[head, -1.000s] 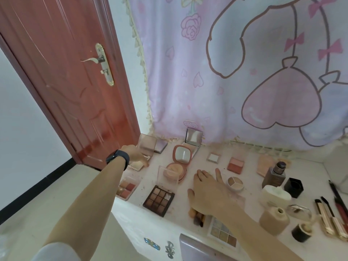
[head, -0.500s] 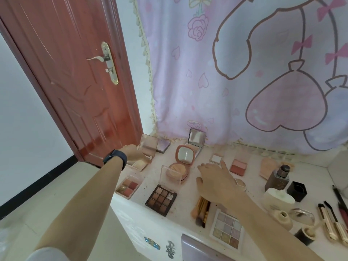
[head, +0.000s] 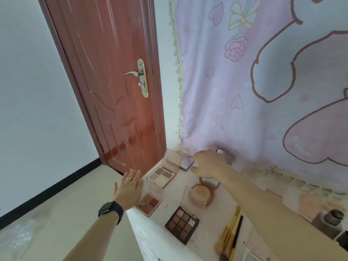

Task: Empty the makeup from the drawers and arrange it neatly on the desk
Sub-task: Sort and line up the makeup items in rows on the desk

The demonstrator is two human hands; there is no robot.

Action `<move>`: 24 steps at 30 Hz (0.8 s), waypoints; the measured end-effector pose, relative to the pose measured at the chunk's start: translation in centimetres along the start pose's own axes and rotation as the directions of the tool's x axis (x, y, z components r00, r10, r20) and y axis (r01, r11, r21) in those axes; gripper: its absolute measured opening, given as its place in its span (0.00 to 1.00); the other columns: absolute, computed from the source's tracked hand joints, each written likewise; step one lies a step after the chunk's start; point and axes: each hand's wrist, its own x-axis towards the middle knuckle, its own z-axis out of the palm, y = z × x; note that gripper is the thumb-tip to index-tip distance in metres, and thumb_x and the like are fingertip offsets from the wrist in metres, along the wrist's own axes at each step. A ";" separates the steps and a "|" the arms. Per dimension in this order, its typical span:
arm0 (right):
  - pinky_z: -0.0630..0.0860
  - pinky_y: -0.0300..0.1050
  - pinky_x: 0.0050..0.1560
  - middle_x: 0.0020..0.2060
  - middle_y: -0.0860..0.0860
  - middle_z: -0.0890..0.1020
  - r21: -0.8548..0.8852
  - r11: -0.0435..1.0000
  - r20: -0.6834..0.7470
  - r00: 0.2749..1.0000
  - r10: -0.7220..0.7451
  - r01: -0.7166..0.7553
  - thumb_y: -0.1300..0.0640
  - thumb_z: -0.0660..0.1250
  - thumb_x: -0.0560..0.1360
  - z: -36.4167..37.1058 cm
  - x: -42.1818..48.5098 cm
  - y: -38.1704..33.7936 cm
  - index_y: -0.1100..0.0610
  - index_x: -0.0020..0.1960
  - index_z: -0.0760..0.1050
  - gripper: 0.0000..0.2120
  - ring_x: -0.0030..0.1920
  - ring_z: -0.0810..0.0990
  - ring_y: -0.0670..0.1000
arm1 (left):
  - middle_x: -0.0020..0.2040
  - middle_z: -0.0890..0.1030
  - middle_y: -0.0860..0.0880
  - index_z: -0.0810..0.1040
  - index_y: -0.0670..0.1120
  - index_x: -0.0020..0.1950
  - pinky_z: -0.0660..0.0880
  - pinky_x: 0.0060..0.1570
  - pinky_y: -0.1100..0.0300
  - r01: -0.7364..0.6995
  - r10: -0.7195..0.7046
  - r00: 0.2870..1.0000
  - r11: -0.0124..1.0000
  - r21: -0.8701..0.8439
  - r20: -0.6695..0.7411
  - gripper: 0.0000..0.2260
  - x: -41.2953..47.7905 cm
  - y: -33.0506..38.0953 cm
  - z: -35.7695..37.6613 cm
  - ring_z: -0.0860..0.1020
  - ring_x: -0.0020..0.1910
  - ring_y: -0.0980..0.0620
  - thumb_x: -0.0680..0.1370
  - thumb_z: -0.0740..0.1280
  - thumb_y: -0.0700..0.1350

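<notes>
The left hand (head: 128,189) hovers at the left edge of the desk (head: 209,219) with its fingers straight and fanned apart, gripping nothing; a ring sits on one finger and a dark watch (head: 110,209) on the wrist. Its palm is just beside the small red four-pan palette (head: 149,203), which lies flat at that edge, and its fingertips point toward the open beige palette (head: 162,175), whose clear lid stands raised near the back left corner. The right hand (head: 209,164) reaches across to that back left corner with its fingers curved and the thumb low; motion blur hides the fingertips, so whether they pinch anything cannot be told. A lilac compact (head: 186,162) lies just beside its knuckles, against the pink curtain (head: 263,91). Under the right wrist sits a round peach powder compact (head: 200,193), open. Nearer the front edge lie a brown nine-pan palette (head: 181,224) and a bundle of gold-handled brushes (head: 230,236). A red door (head: 113,81) stands behind the left edge.
</notes>
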 end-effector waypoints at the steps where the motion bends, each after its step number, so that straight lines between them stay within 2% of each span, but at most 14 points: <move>1: 0.71 0.50 0.50 0.61 0.51 0.78 -0.015 1.000 0.033 0.999 -0.007 0.007 0.44 0.61 0.77 0.2 0.6 -0.1 0.54 0.64 0.74 0.20 0.63 0.73 0.57 | 0.82 0.49 0.53 0.51 0.60 0.81 0.43 0.77 0.38 0.008 -0.008 1.000 1.000 0.008 0.004 0.23 -0.1 0.0 0.1 0.45 0.81 0.50 0.85 0.43 0.55; 3: 0.73 0.50 0.50 0.59 0.51 0.79 -0.043 0.999 0.072 0.997 -0.022 0.025 0.42 0.62 0.76 0.7 1.9 -0.2 0.53 0.63 0.74 0.21 0.61 0.75 0.57 | 0.82 0.51 0.53 0.50 0.63 0.80 0.44 0.76 0.38 0.019 -0.019 1.000 1.000 0.006 -0.016 0.23 0.0 0.1 0.0 0.46 0.81 0.50 0.85 0.41 0.56; 6: 0.74 0.51 0.56 0.61 0.51 0.79 -0.066 0.997 0.129 0.991 -0.016 0.025 0.42 0.62 0.74 1.2 3.2 -0.5 0.52 0.65 0.74 0.23 0.62 0.76 0.57 | 0.82 0.52 0.53 0.51 0.64 0.80 0.47 0.76 0.38 0.017 -0.017 1.000 1.000 -0.005 -0.004 0.23 0.0 -0.1 0.0 0.48 0.81 0.49 0.84 0.40 0.58; 10: 0.76 0.51 0.58 0.57 0.52 0.80 -0.038 0.999 0.143 0.990 -0.004 0.009 0.42 0.65 0.72 2.1 4.6 -0.7 0.52 0.58 0.74 0.19 0.58 0.78 0.56 | 0.82 0.53 0.52 0.51 0.64 0.80 0.49 0.77 0.39 0.014 -0.014 1.000 1.000 -0.009 -0.008 0.23 -0.1 -0.2 0.1 0.49 0.81 0.48 0.84 0.40 0.58; 13: 0.76 0.52 0.56 0.57 0.53 0.79 -0.032 0.999 0.126 0.992 0.009 -0.005 0.38 0.66 0.71 2.7 5.4 -0.9 0.54 0.65 0.70 0.28 0.58 0.77 0.57 | 0.82 0.54 0.52 0.52 0.64 0.80 0.48 0.77 0.39 0.022 -0.022 1.000 1.000 -0.006 -0.010 0.23 -0.1 -0.1 0.0 0.49 0.81 0.48 0.84 0.40 0.58; 17: 0.76 0.51 0.55 0.58 0.54 0.79 -0.008 1.000 0.119 0.993 0.020 -0.019 0.38 0.67 0.72 3.3 6.2 -1.2 0.57 0.67 0.66 0.32 0.59 0.78 0.57 | 0.82 0.53 0.53 0.51 0.63 0.80 0.46 0.77 0.38 0.015 -0.015 1.000 1.000 -0.004 0.002 0.23 -0.2 0.2 -0.1 0.49 0.81 0.48 0.84 0.40 0.58; 21: 0.77 0.52 0.55 0.56 0.54 0.79 -0.015 1.000 0.087 0.996 0.025 -0.024 0.40 0.67 0.72 3.6 6.5 -1.6 0.56 0.65 0.68 0.29 0.58 0.78 0.57 | 0.82 0.51 0.53 0.50 0.63 0.80 0.46 0.77 0.39 0.011 -0.011 1.000 1.000 -0.001 0.007 0.23 -0.2 0.1 -0.1 0.48 0.81 0.49 0.84 0.40 0.59; 24: 0.77 0.49 0.51 0.53 0.53 0.79 -0.031 0.999 0.062 0.998 0.023 -0.021 0.43 0.67 0.72 3.8 6.4 -1.4 0.55 0.61 0.71 0.23 0.55 0.79 0.56 | 0.82 0.52 0.52 0.51 0.63 0.80 0.46 0.77 0.39 0.016 -0.016 1.000 1.000 -0.004 0.007 0.23 -0.2 0.1 -0.1 0.49 0.81 0.48 0.84 0.40 0.59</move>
